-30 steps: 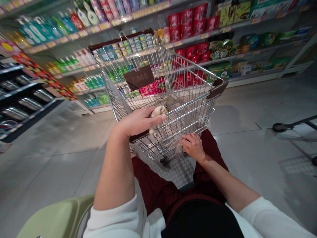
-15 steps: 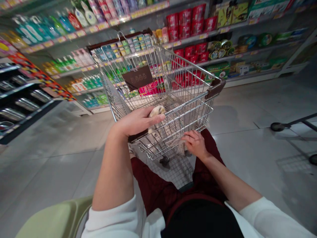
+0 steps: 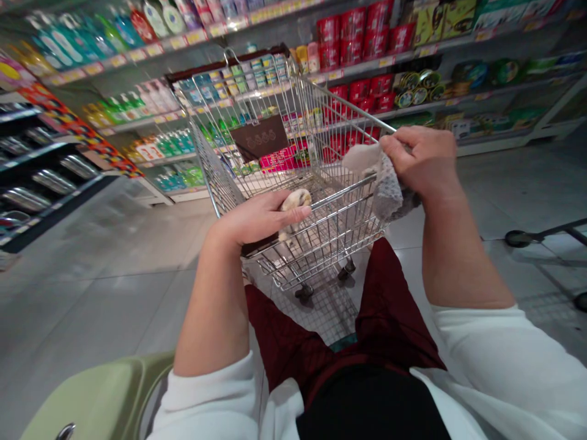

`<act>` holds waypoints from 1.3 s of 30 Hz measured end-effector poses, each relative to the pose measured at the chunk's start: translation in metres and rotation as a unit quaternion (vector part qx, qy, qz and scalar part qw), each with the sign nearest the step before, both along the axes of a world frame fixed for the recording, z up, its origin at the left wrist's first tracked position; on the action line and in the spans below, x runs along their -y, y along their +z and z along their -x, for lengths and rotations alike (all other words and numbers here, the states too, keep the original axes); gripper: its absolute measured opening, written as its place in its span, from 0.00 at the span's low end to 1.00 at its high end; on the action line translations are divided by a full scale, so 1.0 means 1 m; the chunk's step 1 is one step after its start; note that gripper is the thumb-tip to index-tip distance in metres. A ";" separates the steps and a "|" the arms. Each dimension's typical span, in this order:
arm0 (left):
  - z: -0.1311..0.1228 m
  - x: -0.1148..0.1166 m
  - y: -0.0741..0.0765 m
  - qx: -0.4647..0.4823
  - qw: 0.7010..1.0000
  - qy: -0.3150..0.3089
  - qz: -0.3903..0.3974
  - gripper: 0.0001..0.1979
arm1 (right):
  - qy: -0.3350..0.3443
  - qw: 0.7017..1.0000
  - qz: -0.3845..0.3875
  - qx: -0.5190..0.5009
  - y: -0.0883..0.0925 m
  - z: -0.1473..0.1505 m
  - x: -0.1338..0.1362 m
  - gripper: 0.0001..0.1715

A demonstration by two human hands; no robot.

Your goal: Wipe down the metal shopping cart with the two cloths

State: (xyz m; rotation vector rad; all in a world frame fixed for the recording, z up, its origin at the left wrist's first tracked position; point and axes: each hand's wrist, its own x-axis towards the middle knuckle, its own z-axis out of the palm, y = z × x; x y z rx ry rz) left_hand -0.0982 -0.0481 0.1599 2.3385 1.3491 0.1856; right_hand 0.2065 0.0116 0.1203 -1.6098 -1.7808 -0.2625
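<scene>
A metal wire shopping cart (image 3: 215, 174) stands in front of my knees, its near rim facing me. My left hand (image 3: 263, 217) lies over the left part of that rim, its thumb along the near side. Under its fingers it grips a crumpled cream cloth (image 3: 293, 201) with dark marks. At the right near corner of the cart, my right hand (image 3: 422, 159) is closed around a grey cloth (image 3: 389, 186). The cloth wraps over the rim and hangs down outside, hiding the corner piece. A brown sign panel (image 3: 260, 139) hangs inside the cart.
Shelves (image 3: 202, 36) of bottles, jars and red tubs (image 3: 353, 40) run behind the cart. A dark rack (image 3: 46, 174) stands at the left. Near my left elbow is a light green bin-like object (image 3: 92, 397). Wheels of another cart (image 3: 518, 238) show at the right.
My right hand has moved up and right from below the near rim to the right corner, bringing the grey cloth onto it. My left hand stays on the rim.
</scene>
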 end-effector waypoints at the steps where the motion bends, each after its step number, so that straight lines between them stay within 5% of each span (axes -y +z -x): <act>1: 0.000 0.000 0.000 -0.001 1.000 0.000 0.000 0.29 | -0.014 0.999 0.027 0.014 0.003 0.002 0.001 0.27; 8: 0.020 -0.001 0.002 0.020 0.999 -0.002 0.029 0.28 | -0.067 0.994 0.067 0.056 0.010 0.028 0.021 0.31; 16: 0.058 0.012 0.005 0.077 0.987 0.066 0.129 0.26 | 0.007 0.999 -0.027 0.034 0.001 0.054 0.037 0.33; 23: 0.000 0.006 0.010 -0.048 0.999 0.016 0.002 0.27 | -0.018 0.996 -0.064 0.052 -0.004 0.048 0.033 0.27; 29: -0.032 0.002 0.002 -0.035 0.999 0.024 -0.032 0.29 | 0.009 0.994 -0.093 0.060 -0.011 0.040 0.034 0.28; 34: -0.022 0.009 -0.002 -0.038 0.997 0.031 -0.063 0.31 | 0.083 0.983 -0.159 0.034 -0.035 0.033 0.052 0.23; 39: -0.018 0.013 -0.003 -0.047 0.996 0.030 -0.075 0.31 | 0.119 0.939 -0.321 -0.040 -0.081 0.047 0.068 0.13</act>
